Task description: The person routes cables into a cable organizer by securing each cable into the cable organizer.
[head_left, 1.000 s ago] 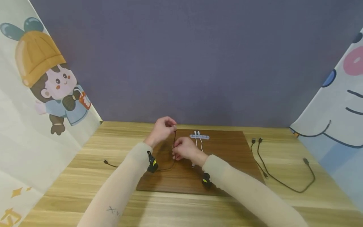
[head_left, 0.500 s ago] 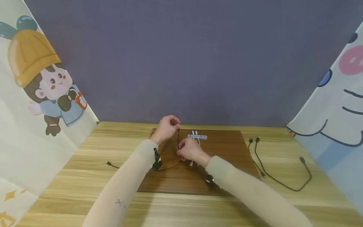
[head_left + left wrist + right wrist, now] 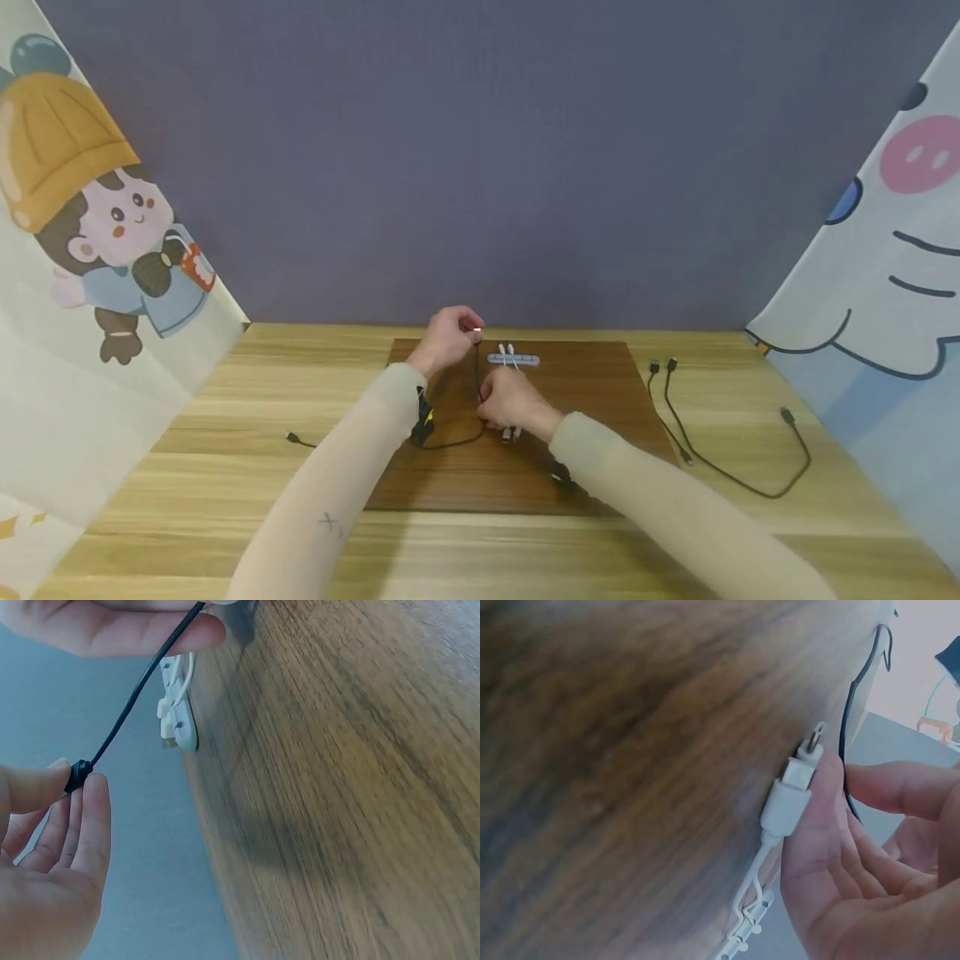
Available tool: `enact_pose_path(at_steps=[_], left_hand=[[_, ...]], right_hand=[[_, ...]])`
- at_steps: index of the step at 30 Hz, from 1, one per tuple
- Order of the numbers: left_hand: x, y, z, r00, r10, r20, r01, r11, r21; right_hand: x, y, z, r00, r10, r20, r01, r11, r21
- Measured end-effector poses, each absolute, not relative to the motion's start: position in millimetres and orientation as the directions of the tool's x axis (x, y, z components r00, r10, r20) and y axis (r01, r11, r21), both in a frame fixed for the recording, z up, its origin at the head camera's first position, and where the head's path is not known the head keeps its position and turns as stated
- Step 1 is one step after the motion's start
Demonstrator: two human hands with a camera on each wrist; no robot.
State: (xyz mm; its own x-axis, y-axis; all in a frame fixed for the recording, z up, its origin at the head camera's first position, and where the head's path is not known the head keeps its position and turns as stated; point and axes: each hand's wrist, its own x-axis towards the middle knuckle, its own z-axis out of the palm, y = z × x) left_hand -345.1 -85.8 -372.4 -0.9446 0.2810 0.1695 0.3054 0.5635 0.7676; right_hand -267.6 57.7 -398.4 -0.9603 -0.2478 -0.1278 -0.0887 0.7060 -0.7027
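Note:
My left hand (image 3: 448, 333) pinches the plug (image 3: 79, 775) of a black USB cable (image 3: 139, 690) between thumb and fingertips, above the back of a brown wooden board (image 3: 465, 487). Lower on the same cable, the thumb and fingers of my right hand (image 3: 513, 397) pinch the cord, so a length runs straight between the hands. A pale cable-clip strip (image 3: 529, 361) lies at the board's back, just right of that length, with two white cables seated in it. Their white plugs (image 3: 787, 806) hang close beside my right fingers in the right wrist view.
Two more black cables (image 3: 757, 492) lie on the light wooden table (image 3: 225, 500), right of the board. The held cable's other plug (image 3: 292, 437) rests on the table at left, its cord passing behind my left forearm. A grey-blue panel (image 3: 480, 167) stands behind the table.
Both hands have shifted right with the black cable, bringing its plug nearer the clip strip. The head view has turned slightly right.

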Motion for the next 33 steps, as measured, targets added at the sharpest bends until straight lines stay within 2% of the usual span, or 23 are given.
enact_pose_path(at_steps=[6,15,25,33], left_hand=[[-350,-77,-375,-0.940,0.292,0.174,0.320,0.583,0.747],[-361,-73,-381,-0.947,0.303,0.111,0.282,0.609,0.741],[-371,-66,-390,-0.950,0.280,0.137,0.284,0.595,0.752],[-376,-65,-400,-0.946,0.290,0.143,0.296,0.601,0.742]], right_hand=[[-266,61,-396,-0.966,-0.222,-0.135,-0.076,0.738,-0.670],[-266,62,-394,-0.959,-0.222,-0.179,-0.082,0.816,-0.573],[-268,63,-393,-0.974,-0.177,-0.141,-0.072,0.833,-0.548],[-270,62,-392,-0.973,-0.144,-0.179,-0.025,0.839,-0.543]])
